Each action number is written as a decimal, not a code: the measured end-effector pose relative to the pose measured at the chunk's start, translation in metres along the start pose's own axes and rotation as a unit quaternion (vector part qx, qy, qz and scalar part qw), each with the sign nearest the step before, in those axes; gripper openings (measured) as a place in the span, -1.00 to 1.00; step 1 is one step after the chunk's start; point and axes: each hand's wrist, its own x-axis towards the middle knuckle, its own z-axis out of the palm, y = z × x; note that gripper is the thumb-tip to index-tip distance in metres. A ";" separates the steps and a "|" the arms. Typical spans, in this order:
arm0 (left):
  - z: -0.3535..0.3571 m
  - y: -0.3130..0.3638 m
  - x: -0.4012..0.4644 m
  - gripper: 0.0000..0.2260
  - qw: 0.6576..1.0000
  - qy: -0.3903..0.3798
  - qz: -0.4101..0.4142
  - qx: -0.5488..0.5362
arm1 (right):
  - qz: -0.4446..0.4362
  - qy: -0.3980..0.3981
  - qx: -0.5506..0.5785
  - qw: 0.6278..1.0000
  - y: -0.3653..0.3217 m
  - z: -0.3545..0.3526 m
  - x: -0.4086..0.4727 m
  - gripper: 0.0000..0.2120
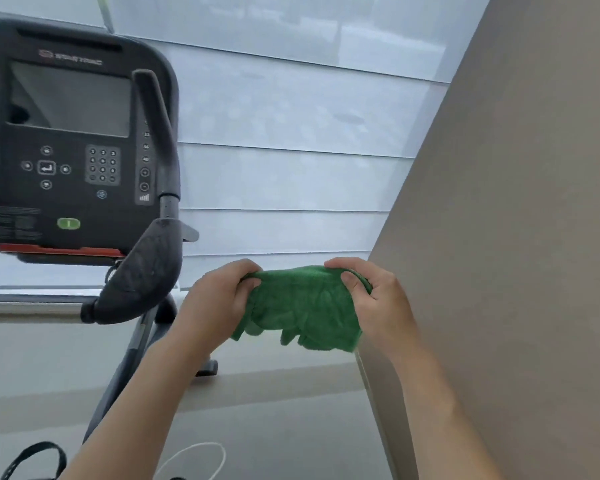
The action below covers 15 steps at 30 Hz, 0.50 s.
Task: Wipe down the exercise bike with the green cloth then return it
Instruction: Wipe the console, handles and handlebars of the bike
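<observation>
Two bare forearms reach forward from the bottom edge, and a white cord (pixel 194 459) loops on the grey floor between them, with a black strap (pixel 35 459) curling at the lower left. Further out, the left hand (pixel 215 303) and the right hand (pixel 374 299) each pinch an upper corner of the green cloth (pixel 302 306), thumbs on the near face and fingers curled over the top edge, so the cloth hangs bunched between them in mid-air, to the right of the exercise bike (pixel 132 341) and apart from it. A padded handlebar grip (pixel 142 271) sits just left of the left hand, joined to a chrome bar (pixel 32 311). Above it stands the dark console (pixel 73 140), whose blurred logo seems to read "STAR TRAC"; below the grey screen are arrow buttons, a number keypad, a green oval button and small print too blurred to read. White window blinds (pixel 291 133) hang behind, and a beige wall (pixel 516 202) rises at the right.
</observation>
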 end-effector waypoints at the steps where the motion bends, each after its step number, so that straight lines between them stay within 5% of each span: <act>1: -0.005 -0.004 0.004 -0.84 1.000 0.019 -0.006 -0.006 | -0.006 -0.008 0.020 1.000 -0.003 0.007 0.011 -0.64; 10: -0.035 -0.022 0.021 -0.89 0.984 0.177 -0.016 0.023 | -0.085 -0.056 0.162 0.982 -0.019 0.059 0.113 -0.71; 15: -0.063 -0.016 0.015 -0.87 0.956 0.272 -0.073 0.083 | -0.146 -0.153 0.200 0.957 -0.048 0.086 0.162 -0.73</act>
